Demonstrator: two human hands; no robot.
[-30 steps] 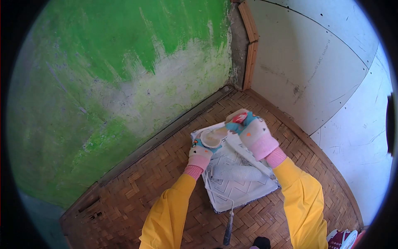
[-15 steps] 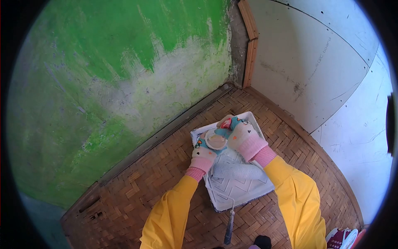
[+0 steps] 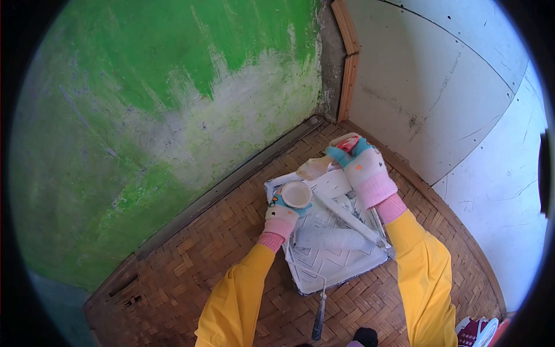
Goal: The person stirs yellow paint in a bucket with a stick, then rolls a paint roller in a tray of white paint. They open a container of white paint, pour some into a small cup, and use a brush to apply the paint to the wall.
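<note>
My left hand (image 3: 283,214), in a pink, cream and blue knitted glove, is closed around a small round container (image 3: 296,195) with pale contents, over the left side of the tray. My right hand (image 3: 365,168), gloved alike, grips a crumpled plastic bag (image 3: 315,168) with a red part, above the tray's far right corner. Under both hands lies the white paint tray (image 3: 341,267), smeared with paint. Across it rest a paint roller (image 3: 332,238) with a dark handle and a white-coated flat stick or brush (image 3: 350,218).
Woven bamboo flooring (image 3: 191,277) surrounds the tray. A green, patchily scraped wall (image 3: 173,104) rises on the left, and a pale board wall (image 3: 428,87) on the right. At the lower right is a maroon and white shoe (image 3: 477,332).
My right hand has moved up and right, away from my left, with the bag. The white-coated stick or brush now shows on the tray. The container in my left hand is fully visible.
</note>
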